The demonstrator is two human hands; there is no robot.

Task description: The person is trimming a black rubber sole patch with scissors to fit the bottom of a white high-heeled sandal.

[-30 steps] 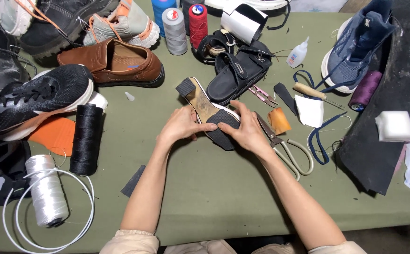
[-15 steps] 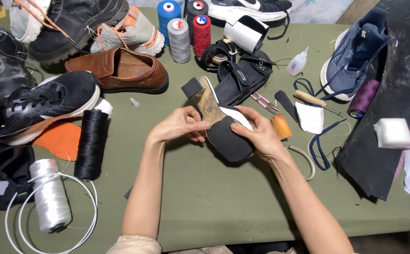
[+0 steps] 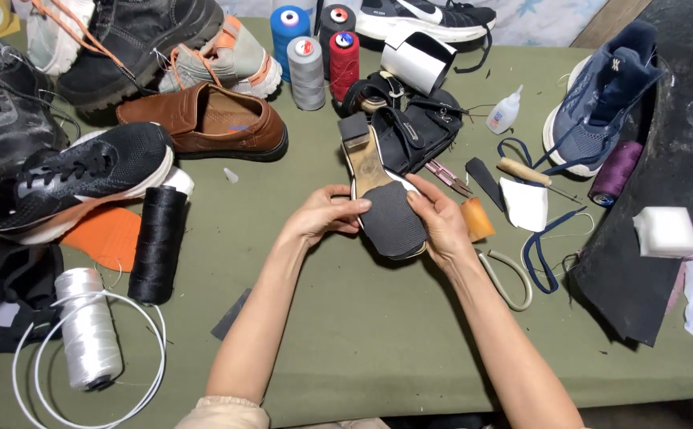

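Note:
Both of my hands hold a heeled shoe (image 3: 380, 191) upside down over the green table (image 3: 346, 334), its dark rubber sole patch facing up and its block heel pointing away from me. My left hand (image 3: 323, 216) grips the left edge of the sole, thumb on top. My right hand (image 3: 442, 222) cups the right edge with its thumb pressing on the sole patch. Behind the shoe lies a black strappy sandal (image 3: 410, 119).
A brown loafer (image 3: 203, 119), a black sneaker (image 3: 60, 183), boots and thread spools (image 3: 307, 63) lie at the back left. A black thread cone (image 3: 156, 242) and a white cord spool (image 3: 88, 334) sit at the left. A blue sneaker (image 3: 601, 103), glue bottle (image 3: 504, 111), scissors (image 3: 509, 278) and a dark rubber sheet (image 3: 640, 238) are at the right.
The shoe has turned in my hands so its dark sole patch faces up and toward me. Both hands shifted slightly along its edges.

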